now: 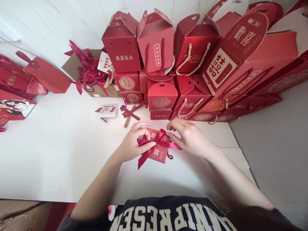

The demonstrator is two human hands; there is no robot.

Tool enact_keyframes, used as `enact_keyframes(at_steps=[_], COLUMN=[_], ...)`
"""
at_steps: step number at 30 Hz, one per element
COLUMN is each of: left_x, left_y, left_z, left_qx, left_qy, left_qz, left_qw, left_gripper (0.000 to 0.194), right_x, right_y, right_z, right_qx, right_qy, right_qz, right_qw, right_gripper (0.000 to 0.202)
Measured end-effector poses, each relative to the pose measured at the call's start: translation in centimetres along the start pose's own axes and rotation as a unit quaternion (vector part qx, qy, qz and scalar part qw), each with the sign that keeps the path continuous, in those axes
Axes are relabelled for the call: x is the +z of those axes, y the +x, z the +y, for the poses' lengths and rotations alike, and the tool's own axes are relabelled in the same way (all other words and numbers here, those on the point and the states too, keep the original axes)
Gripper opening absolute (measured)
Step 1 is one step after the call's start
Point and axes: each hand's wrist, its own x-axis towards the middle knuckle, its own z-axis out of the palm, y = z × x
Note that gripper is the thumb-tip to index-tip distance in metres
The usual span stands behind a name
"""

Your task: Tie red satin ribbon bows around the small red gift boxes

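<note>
A small red gift box (pixel 158 154) with light lettering is held low over the white table, a magenta satin ribbon (pixel 143 159) tied in a bow across its top. My left hand (pixel 134 141) pinches the ribbon near the bow's knot, thumb on the left side. From the right, my right hand (pixel 189 136) has its thumb and fingers at the bow's right loop, closed on the ribbon. A dark red cord loop (pixel 170 156) sticks out at the box's right edge.
Stacked red gift boxes (pixel 162 101) stand behind my hands. A cardboard box (pixel 101 91) holds tangled ribbons. Nearer lie a white card (pixel 111 110) and small red and gold pieces (pixel 131 114). Red bags (pixel 50 75) are at the left of the white table (pixel 48 144).
</note>
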Motion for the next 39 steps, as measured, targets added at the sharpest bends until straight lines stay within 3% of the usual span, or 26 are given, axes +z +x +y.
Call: enact_keyframes(at_steps=[6, 10, 14, 18, 22, 29, 31, 33, 35, 37, 39], left_x=[-0.5, -1.3, -1.5, -1.1, -0.7, -0.9, -1.2, -1.4, -1.5, -1.3, -0.5], left_y=[-0.1, -0.2, -0.1, -0.1, -0.1, 0.1, -0.5, -1.7, -3.4, -5.1, -6.3], left_z=[-0.7, -1.4, -2.0, -2.2, -2.4, -1.4, -0.3, 1.0, 2.1, 2.6, 2.6], left_qx=[0.009, 0.000, -0.009, -0.009, -0.001, -0.011, -0.039, -0.094, -0.198, -0.305, -0.348], left_qy=[-0.034, -0.056, -0.088, -0.136, -0.182, -0.049, -0.017, 0.038, 0.123, 0.147, 0.069], left_qz=[-0.017, -0.030, -0.027, -0.034, -0.047, -0.029, 0.011, 0.090, 0.149, 0.092, 0.006], left_qw=[0.999, 0.998, 0.996, 0.990, 0.982, 0.998, 0.999, 0.991, 0.961, 0.936, 0.935], left_gripper=[0.025, 0.014, 0.016, 0.016, 0.033, 0.025, 0.041, 0.056, 0.033, 0.039, 0.048], right_x=[0.3, 0.9, 1.6, 2.0, 2.3, 2.9, 2.9, 2.9, 2.9, 2.9, 3.1], right_y=[0.4, 0.8, 1.2, 1.4, 1.6, 1.4, 1.3, 1.3, 1.3, 1.4, 1.4], right_z=[0.3, 0.7, 1.0, 1.0, 1.2, 1.8, 1.7, 1.6, 1.5, 1.5, 1.4], right_qx=[0.033, 0.074, 0.078, 0.051, 0.029, 0.036, 0.039, 0.039, 0.036, 0.032, 0.027], right_qy=[0.195, 0.344, 0.445, 0.468, 0.489, 0.473, 0.471, 0.468, 0.466, 0.463, 0.460], right_qz=[0.004, -0.044, -0.084, -0.094, -0.112, -0.113, -0.108, -0.102, -0.102, -0.103, -0.101], right_qw=[0.980, 0.935, 0.888, 0.877, 0.865, 0.873, 0.875, 0.877, 0.878, 0.880, 0.882], right_gripper=[0.017, 0.021, 0.020, 0.020, 0.020, 0.023, 0.024, 0.025, 0.025, 0.024, 0.022])
